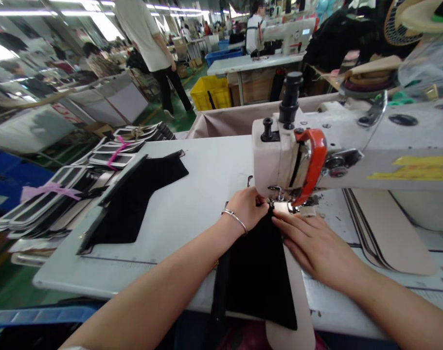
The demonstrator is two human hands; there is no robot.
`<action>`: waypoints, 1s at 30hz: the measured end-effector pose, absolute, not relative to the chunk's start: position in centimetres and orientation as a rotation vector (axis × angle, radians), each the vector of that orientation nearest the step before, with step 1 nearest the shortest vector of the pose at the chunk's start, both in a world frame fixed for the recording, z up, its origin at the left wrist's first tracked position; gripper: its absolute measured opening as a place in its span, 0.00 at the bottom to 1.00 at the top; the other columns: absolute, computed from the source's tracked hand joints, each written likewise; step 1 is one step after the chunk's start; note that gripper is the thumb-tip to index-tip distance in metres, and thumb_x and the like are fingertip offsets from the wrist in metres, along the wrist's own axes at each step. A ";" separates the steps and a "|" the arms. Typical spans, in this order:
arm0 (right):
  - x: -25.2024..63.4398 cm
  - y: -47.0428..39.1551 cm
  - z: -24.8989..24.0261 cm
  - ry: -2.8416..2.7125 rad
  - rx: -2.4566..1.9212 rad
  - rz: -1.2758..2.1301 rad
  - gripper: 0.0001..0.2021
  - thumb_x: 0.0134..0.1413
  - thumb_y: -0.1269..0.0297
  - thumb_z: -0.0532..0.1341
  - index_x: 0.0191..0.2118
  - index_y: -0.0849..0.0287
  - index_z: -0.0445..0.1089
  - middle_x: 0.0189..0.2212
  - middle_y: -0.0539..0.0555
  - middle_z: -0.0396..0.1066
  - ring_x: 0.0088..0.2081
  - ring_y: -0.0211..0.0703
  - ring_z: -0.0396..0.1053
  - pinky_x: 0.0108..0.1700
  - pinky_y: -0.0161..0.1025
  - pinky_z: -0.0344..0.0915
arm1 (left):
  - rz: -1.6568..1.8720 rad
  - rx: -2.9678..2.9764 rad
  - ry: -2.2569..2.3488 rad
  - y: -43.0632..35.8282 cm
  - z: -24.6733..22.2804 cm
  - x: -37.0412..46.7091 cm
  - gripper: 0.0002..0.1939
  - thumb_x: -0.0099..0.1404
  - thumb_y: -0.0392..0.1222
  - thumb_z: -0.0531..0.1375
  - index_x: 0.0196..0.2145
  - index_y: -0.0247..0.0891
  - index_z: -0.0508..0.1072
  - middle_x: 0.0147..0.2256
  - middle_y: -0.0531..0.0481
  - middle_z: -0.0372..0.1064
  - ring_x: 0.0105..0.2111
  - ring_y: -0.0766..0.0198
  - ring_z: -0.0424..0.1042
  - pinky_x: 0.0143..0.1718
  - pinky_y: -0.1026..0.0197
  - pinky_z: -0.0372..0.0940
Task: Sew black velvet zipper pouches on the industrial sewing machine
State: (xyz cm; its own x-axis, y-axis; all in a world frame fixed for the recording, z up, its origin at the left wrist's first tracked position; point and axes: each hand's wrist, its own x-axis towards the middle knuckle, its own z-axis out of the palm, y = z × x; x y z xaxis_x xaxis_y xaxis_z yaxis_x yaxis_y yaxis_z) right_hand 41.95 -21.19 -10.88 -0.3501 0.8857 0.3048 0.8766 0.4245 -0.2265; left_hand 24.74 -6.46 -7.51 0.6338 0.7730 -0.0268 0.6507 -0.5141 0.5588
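Your left hand [246,210] is curled, thumb drawn in near the fingertips at the top edge of the black piece [259,277], right by the needle area of the sewing machine [275,155]; whether it actually pinches the cloth, you cannot tell from here. Your right hand [312,243] lies flat, fingers together and outstretched, gripping nothing, its fingertips on the work just in front of the presser foot. The black piece runs from there toward you, on top of a beige panel [304,311], and both overhang the near edge of the white table [206,184].

Another black piece [128,209] lies on the table to your left, and beige panels [396,233] are stacked to the right, under the machine's arm.

Behind the table you have a cloth-sided bin [224,121]; its contents are out of sight. Farther back, a yellow crate [206,92] stands on the floor, its contents too unclear to name. At far left is a blue container [17,177], its inside hidden from you; near it, bundled panels [53,201] are tied with pink strips [51,190].
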 end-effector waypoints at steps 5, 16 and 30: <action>42.0 -21.2 -10.8 -2.297 -1.513 0.054 0.24 0.69 0.65 0.54 0.68 0.58 0.60 0.66 0.59 0.63 0.58 0.54 0.67 0.56 0.56 0.67 | 0.313 2.330 1.075 -6.2 -8.0 25.1 0.06 0.65 0.36 0.61 0.37 0.37 0.79 0.36 0.48 0.79 0.38 0.56 0.78 0.38 0.60 0.68; 42.3 -21.3 -10.6 -2.329 -1.406 0.049 0.20 0.69 0.68 0.55 0.64 0.55 0.64 0.65 0.55 0.65 0.60 0.52 0.65 0.60 0.55 0.65 | 0.386 2.762 0.441 -15.1 -7.5 17.7 0.14 0.72 0.42 0.61 0.54 0.38 0.74 0.58 0.43 0.70 0.61 0.53 0.66 0.67 0.45 0.60; 42.4 -21.3 -10.3 -2.308 -1.406 0.074 0.18 0.69 0.67 0.55 0.61 0.55 0.68 0.63 0.54 0.67 0.60 0.51 0.66 0.61 0.55 0.64 | 0.706 3.005 0.047 -20.6 -7.9 15.3 0.10 0.73 0.33 0.57 0.47 0.28 0.77 0.47 0.42 0.79 0.49 0.54 0.77 0.47 0.55 0.77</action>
